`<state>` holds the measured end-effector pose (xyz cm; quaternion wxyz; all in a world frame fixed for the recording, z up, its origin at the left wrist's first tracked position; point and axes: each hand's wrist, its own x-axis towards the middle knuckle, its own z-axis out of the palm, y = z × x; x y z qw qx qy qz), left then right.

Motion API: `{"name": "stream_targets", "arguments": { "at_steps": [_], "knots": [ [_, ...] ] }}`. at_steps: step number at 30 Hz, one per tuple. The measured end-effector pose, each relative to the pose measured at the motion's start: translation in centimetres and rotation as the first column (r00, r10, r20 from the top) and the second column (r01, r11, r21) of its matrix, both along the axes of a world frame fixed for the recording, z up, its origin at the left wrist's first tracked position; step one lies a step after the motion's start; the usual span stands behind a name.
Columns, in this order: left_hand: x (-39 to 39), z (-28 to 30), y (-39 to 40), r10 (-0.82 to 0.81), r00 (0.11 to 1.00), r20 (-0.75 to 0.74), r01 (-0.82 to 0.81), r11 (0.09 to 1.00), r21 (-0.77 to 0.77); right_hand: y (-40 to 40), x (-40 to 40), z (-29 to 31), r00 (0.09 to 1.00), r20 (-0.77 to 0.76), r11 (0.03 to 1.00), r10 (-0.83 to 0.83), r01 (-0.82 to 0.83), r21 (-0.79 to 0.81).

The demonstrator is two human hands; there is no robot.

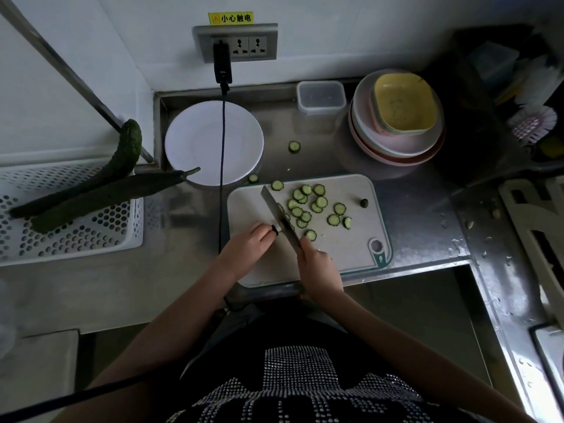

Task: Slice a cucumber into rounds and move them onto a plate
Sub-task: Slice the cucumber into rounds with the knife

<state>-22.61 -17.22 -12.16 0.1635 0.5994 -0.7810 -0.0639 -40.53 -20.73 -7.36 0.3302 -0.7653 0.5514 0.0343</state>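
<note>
On the white cutting board (345,248) my left hand (248,241) pinches a short cucumber stub (274,229) against the board. My right hand (317,267) grips the handle of a knife (274,210), whose blade lies right beside the stub. Several cucumber rounds (308,206) are scattered on the board to the right of the blade. A cut-off dark end piece (364,203) lies further right. Two rounds (294,146) have landed on the steel counter off the board. An empty white plate (195,141) stands at the back left.
Two whole cucumbers (100,190) lie across a white perforated basket (70,233) at the left. A black cable (222,166) hangs from the wall socket across the plate. A clear lidded box (321,97) and stacked bowls (396,117) stand behind the board. A sink area lies to the right.
</note>
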Motion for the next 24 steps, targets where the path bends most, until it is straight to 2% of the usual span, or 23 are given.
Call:
{"name": "stream_targets", "arguments": {
  "at_steps": [4,12,24],
  "knots": [
    [-0.2,-0.1,0.1,0.015,1.000,-0.024,-0.015,1.000,0.002,0.2,0.2,0.7,0.998,0.057,1.000,-0.006,0.007,-0.020],
    [-0.2,0.3,0.1,0.015,1.000,-0.006,-0.015,1.000,0.014,0.7,0.6,0.6,0.999,-0.004,0.999,0.048,-0.048,-0.009],
    [0.3,-1.1,-0.1,-0.026,1.000,-0.008,0.027,0.998,0.059,0.6,0.7,-0.3,0.999,-0.001,0.999,0.047,-0.047,-0.026]
  ]
}}
